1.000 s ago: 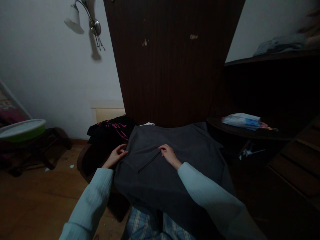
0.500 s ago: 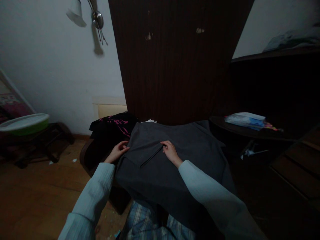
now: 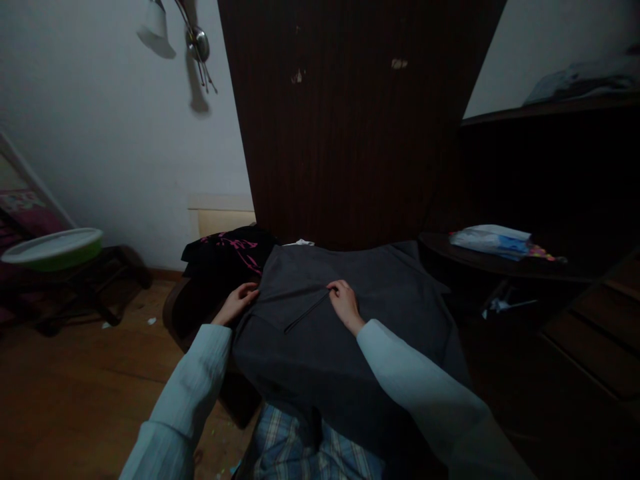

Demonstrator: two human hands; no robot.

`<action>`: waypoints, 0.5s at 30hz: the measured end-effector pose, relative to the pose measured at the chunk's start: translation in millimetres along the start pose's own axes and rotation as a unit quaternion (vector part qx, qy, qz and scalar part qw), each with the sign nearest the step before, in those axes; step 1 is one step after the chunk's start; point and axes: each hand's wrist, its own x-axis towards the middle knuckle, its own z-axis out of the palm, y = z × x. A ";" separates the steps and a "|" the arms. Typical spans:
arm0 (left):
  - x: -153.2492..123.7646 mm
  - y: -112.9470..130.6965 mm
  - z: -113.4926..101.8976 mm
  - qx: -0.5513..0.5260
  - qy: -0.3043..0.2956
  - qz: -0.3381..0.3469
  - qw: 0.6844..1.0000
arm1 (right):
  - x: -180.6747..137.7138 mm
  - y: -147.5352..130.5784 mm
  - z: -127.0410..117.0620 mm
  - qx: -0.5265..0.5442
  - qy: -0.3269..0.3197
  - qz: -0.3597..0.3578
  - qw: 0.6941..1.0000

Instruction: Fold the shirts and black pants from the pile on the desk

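A dark grey garment (image 3: 395,293) lies spread out in front of me, its near part hanging down towards my checked trousers (image 3: 285,440). A narrow dark line (image 3: 305,312), like a pocket edge or a thin strip, slants across it. At the upper end of that line my right hand (image 3: 344,303) pinches the garment between thumb and fingers. My left hand (image 3: 239,301) has its fingers bent on the garment's left edge, gripping the cloth there. Just beyond the left hand sits a black cloth with pink patterns (image 3: 230,250).
A dark wooden panel (image 3: 350,147) rises behind the garment. On the right, a plastic packet (image 3: 493,240) lies on a dark shelf (image 3: 440,248). A green basin (image 3: 55,257) rests on a low stand (image 3: 95,290) at left. A wall lamp (image 3: 197,43) hangs above.
My right hand has shifted slightly right, still pinching the garment. The dark line looks narrower now. My left hand stays at the left edge.
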 end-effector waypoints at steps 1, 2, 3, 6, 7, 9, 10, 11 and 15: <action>-0.5 0.8 -0.1 -0.001 0.003 -0.002 1.000 | -1.2 -2.2 -1.3 0.005 0.004 -0.026 1.000; -0.9 1.5 -0.2 -0.003 0.005 -0.004 1.000 | -2.7 -5.0 -2.4 0.008 -0.001 -0.056 0.998; -1.2 2.0 -0.2 -0.006 0.004 -0.006 1.000 | -4.6 -8.1 -3.4 0.008 -0.012 -0.085 0.996; -1.6 2.3 -0.1 -0.015 -0.005 -0.007 1.000 | -10.8 -18.0 -5.5 -0.014 -0.067 -0.159 0.985; -1.5 2.1 0.0 -0.015 -0.007 -0.005 1.000 | -12.6 -20.8 -5.8 -0.024 -0.090 -0.182 0.979; -1.1 1.1 0.1 -0.012 -0.014 0.002 1.000 | -15.0 -24.4 -5.6 -0.043 -0.147 -0.237 0.959; -0.8 0.4 0.2 -0.009 -0.017 0.006 1.000 | -15.5 -25.1 -4.9 -0.052 -0.174 -0.262 0.948; -0.5 -0.3 0.2 -0.008 -0.018 0.011 1.000 | -15.6 -25.2 -3.9 -0.063 -0.197 -0.281 0.937; 0.9 -2.3 0.2 0.000 -0.017 0.027 0.999 | -14.1 -22.6 0.1 -0.109 -0.222 -0.305 0.920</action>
